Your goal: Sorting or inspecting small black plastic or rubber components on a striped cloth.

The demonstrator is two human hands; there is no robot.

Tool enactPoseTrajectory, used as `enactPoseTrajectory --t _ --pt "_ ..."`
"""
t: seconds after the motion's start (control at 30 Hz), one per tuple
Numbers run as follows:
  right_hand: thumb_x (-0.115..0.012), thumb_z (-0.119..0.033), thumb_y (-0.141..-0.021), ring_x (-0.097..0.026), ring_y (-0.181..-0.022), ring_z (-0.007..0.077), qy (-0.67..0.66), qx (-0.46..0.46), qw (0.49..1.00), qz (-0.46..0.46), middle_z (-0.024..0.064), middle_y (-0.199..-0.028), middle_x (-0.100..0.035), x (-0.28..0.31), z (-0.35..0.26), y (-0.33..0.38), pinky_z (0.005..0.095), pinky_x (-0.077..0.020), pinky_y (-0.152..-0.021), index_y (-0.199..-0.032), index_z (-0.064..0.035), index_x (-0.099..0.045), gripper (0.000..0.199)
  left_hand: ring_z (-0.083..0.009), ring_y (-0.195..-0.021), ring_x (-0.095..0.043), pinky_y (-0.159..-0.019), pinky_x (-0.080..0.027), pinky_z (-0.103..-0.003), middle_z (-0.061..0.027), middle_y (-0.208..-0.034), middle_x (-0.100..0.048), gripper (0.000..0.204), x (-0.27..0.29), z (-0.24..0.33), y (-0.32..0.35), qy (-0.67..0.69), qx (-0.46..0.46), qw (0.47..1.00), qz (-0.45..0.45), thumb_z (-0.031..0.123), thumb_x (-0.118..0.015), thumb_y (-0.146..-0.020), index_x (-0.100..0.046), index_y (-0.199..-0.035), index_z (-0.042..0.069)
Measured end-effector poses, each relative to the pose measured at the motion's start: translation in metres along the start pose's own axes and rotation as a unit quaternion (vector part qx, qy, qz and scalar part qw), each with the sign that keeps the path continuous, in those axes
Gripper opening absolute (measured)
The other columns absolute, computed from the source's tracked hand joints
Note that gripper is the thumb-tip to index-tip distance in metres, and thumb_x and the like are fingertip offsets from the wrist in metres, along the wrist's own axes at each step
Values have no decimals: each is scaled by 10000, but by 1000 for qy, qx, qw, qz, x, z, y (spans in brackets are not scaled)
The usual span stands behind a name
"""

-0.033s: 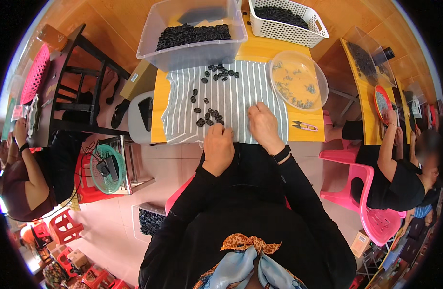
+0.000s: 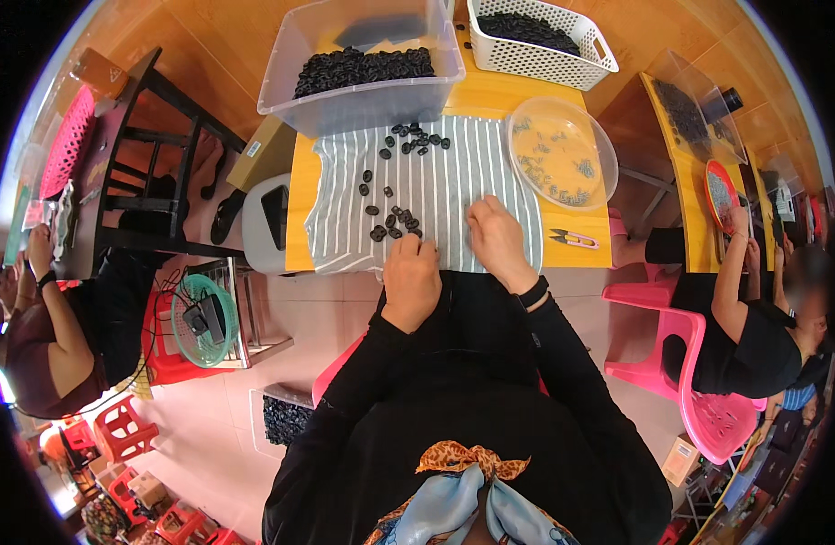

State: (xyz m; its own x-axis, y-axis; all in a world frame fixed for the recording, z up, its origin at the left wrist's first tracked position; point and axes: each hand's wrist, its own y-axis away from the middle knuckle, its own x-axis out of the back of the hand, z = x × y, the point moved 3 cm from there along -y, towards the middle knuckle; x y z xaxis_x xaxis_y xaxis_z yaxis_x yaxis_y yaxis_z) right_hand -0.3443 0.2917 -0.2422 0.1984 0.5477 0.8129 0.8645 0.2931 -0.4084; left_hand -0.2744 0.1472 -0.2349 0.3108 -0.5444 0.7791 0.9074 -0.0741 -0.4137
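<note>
Both black-sleeved arms reach forward, close together. The left hand [image 2: 412, 277] is curled, knuckles up; the right hand [image 2: 496, 238], slightly farther, rests palm down, fingers bent.

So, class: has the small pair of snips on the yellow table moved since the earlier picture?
No. The snips lie at the same spot on the yellow table, right of the striped cloth and below the clear bowl.
</note>
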Motion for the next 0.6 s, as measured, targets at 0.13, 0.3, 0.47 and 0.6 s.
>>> enactPoseTrajectory --t 0.13,0.3,0.47,0.6 --pt "-556 22 -809 -521 -593 156 -415 -187 887 -72 49 -689 -563 -4 17 17 264 -419 -546 -800 -12 -582 43 -324 -758 -529 -624 -433 -396 -143 -794 -511 138 3 3 -4 40 41 998 6 37 -626 -762 -606 -893 -5" --pt "-549 41 -829 -485 -616 42 -563 -282 772 -91 -26 -670 -547 1 2 32 195 -386 -553 -797 0 -573 57 -315 -690 -561 -592 -448 -367 -155 -788 -540 159 2 13 -19 213 86 973 19 36 -639 -752 -625 -895 -31" --pt "-580 59 -832 -489 -650 21 -495 -156 855 -26 -32 -726 -563 9 -16 39 178 -404 -580 -851 -8 -597 72 -168 -615 -576 -551 -440 -274 -108 -715 -593 114 -16 7 -18 406 181 895 -27 61 -651 -774 -658 -816 -44" --pt "-587 75 -819 -505 -673 26 -549 -213 807 -34 -15 -762 -579 15 -15 43 171 -416 -604 -865 -3 -591 91 -127 -632 -573 -560 -439 -252 -84 -708 -607 108 -16 8 -19 423 203 881 -64 59 -644 -785 -662 -793 -47"
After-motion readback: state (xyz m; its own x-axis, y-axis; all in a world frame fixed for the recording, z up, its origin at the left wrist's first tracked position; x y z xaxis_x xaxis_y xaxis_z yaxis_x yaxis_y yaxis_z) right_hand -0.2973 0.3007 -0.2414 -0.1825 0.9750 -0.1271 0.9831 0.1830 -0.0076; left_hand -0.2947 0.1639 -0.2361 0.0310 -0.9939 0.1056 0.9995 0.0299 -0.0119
